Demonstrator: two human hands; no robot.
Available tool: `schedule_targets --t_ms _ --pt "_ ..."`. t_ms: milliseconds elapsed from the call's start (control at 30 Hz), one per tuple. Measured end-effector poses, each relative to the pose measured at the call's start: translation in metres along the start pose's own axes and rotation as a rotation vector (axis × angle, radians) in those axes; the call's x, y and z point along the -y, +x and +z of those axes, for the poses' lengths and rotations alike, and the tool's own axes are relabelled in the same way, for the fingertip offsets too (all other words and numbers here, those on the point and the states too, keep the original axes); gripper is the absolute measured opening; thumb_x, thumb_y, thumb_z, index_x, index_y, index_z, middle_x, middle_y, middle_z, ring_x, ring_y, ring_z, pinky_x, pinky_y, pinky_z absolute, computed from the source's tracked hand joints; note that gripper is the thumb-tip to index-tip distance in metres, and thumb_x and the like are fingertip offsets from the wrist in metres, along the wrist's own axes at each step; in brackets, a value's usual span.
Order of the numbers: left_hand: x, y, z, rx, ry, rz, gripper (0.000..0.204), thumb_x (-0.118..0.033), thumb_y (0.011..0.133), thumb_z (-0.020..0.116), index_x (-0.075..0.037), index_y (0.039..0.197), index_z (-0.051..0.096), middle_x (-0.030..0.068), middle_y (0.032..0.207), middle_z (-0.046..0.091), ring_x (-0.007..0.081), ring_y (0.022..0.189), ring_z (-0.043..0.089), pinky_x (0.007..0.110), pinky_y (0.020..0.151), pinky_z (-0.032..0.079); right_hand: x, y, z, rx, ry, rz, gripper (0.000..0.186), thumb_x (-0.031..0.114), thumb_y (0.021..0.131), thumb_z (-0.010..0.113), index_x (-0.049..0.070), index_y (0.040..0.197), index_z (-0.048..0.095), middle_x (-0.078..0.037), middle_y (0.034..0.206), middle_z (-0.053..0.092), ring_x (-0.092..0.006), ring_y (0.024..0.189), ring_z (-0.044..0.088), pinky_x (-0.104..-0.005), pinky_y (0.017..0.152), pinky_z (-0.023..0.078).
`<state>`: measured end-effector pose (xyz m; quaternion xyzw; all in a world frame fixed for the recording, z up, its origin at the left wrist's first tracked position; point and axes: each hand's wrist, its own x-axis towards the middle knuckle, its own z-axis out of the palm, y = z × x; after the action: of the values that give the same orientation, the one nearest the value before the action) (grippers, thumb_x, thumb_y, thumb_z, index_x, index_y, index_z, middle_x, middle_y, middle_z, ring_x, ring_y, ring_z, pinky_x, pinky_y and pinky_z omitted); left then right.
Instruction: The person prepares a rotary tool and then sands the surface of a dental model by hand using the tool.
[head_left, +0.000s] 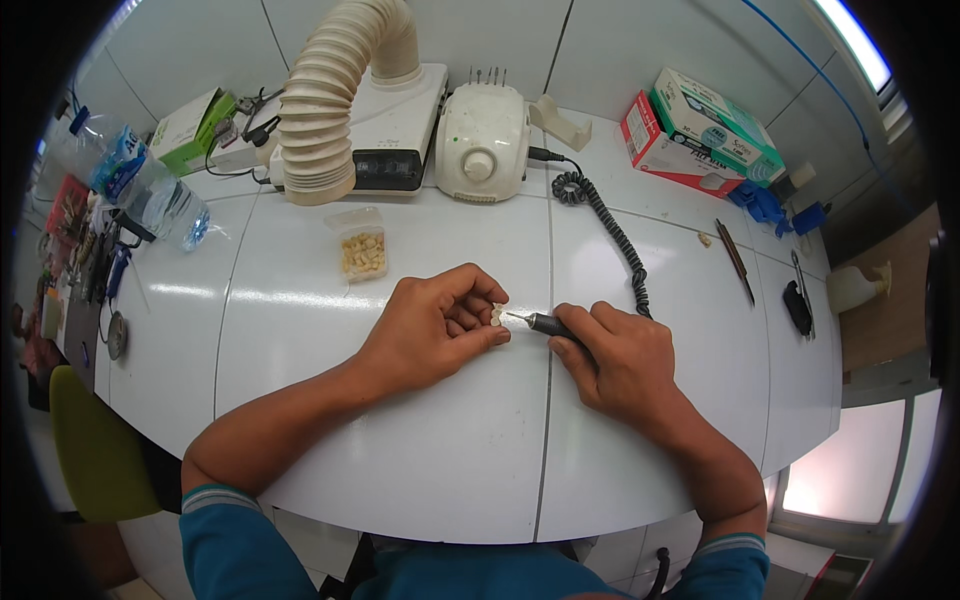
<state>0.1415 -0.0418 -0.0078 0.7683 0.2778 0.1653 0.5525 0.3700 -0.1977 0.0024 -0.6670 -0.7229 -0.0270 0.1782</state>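
Between the thumb and fingers of my left hand [435, 325] is a small cream dental piece that looks like joined artificial teeth [496, 315]. My right hand [625, 360] grips a dark rotary handpiece [550, 325] like a pen. Its thin metal bur points left, with the tip at or very close to the teeth; whether they touch I cannot tell. A black coiled cord [622, 235] runs from behind my right hand to the white control unit [482, 140] with a round knob. Beyond my left hand lies a clear small box of yellowish tooth-shaped pieces [362, 252].
A ribbed hose [325, 100] hangs over the table's back left, by a white machine [400, 150]. Plastic bottles [165, 200] stand far left. Stacked boxes [690, 135], a brown pen-like tool [735, 260] and a black-handled tool [797, 305] are at the right.
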Motion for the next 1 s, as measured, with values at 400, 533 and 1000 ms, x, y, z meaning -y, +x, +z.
schedule_targets --t_ms 400,533,1000 --pt "-0.0014 0.0025 0.0021 0.004 -0.005 0.02 0.032 -0.013 0.095 0.09 -0.001 0.12 0.074 0.0032 0.098 0.075 0.0066 0.087 0.07 0.022 0.076 0.057 -0.0038 0.0003 -0.0014 -0.003 -0.01 -0.001 0.026 0.032 0.099 0.082 0.015 0.119 0.076 -0.002 0.076 0.057 -0.0223 0.058 0.06 -0.0392 0.053 0.046" --pt "0.0019 -0.0016 0.0033 -0.014 0.003 0.053 0.032 -0.013 0.095 0.09 0.0 0.119 0.074 0.0056 0.098 0.078 0.0091 0.087 0.073 0.023 0.077 0.06 0.0001 -0.0019 -0.0028 -0.003 -0.014 -0.003 0.026 0.032 0.099 0.082 0.016 0.119 0.076 -0.002 0.076 0.057 -0.0221 0.058 0.06 -0.0389 0.053 0.046" --pt "0.0023 0.0003 0.0021 -0.001 0.01 0.065 0.03 -0.013 0.096 0.089 0.0 0.119 0.076 0.0057 0.098 0.079 0.0077 0.088 0.073 0.022 0.077 0.059 0.0007 0.0 -0.0004 -0.013 -0.018 -0.001 0.027 0.033 0.099 0.082 0.016 0.119 0.077 -0.002 0.077 0.058 -0.0217 0.058 0.06 -0.0385 0.053 0.046"
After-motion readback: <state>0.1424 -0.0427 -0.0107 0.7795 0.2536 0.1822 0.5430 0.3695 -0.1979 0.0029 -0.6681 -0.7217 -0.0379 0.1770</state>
